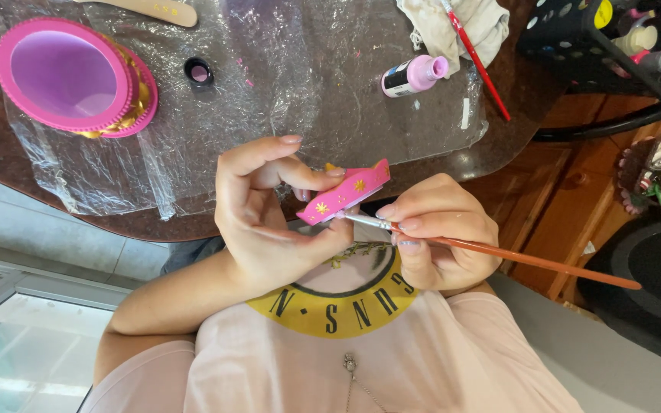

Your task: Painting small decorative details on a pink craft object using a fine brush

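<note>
Nearest the camera, a pale pink T-shirt point(392, 359) with a round yellow print and a thin chain at the neckline. Just above it, both hands raised before the chest, short of the table edge. Left hand point(265, 222) pinching a small pink painted piece point(343, 193) dotted with yellow stars, thumb on its lower side and index finger curled over the top, the remaining fingers arched and spread clear. Right hand point(441, 241) closed in a pen grip on a thin paintbrush point(499, 252) with a reddish-brown handle, metal ferrule and tip meeting the lower edge of the pink piece, handle trailing off to the right.

Beyond the hands, a dark rounded table point(499, 130) overlaid with crinkled clear plastic film point(284, 84). On the film, far left, a round pink box point(70, 76) with a lilac interior and gold trim, lying tilted on its side; near it, a small dark cap point(198, 71) with a pink centre. Farther right, a pink paint bottle point(413, 75) lying flat, just beside a second, red-handled brush point(476, 57) propped across a crumpled whitish cloth point(453, 27). At the top edge, a flat wooden stick point(147, 9). In the far right corner, a dark perforated organiser point(575, 34) stocked with more bottles.
</note>
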